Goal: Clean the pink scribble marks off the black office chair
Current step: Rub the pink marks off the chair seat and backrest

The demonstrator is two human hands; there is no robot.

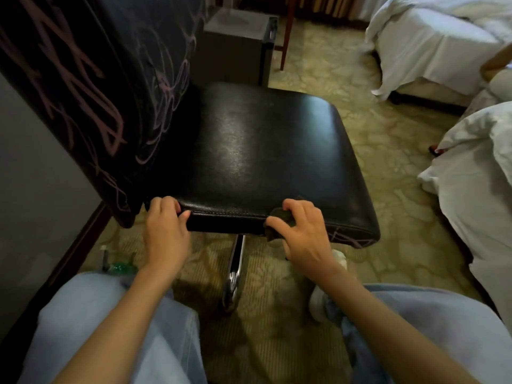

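Left hand [166, 228] fingers curled; right hand [302, 231] fingers clenched, palms down

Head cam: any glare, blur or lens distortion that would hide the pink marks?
Head view: soft sheen on the seat top, mild, not blown out. Wide-angle bending at the edges stretches the backrest and the beds. Room is dim; pink marks on the seat's front edge, right of the right hand holding a dark cloth, stay legible. Left hand is sharp; the far background is softer.

Bare forearms, light blue jeans [116, 322], a white sock [318, 297]
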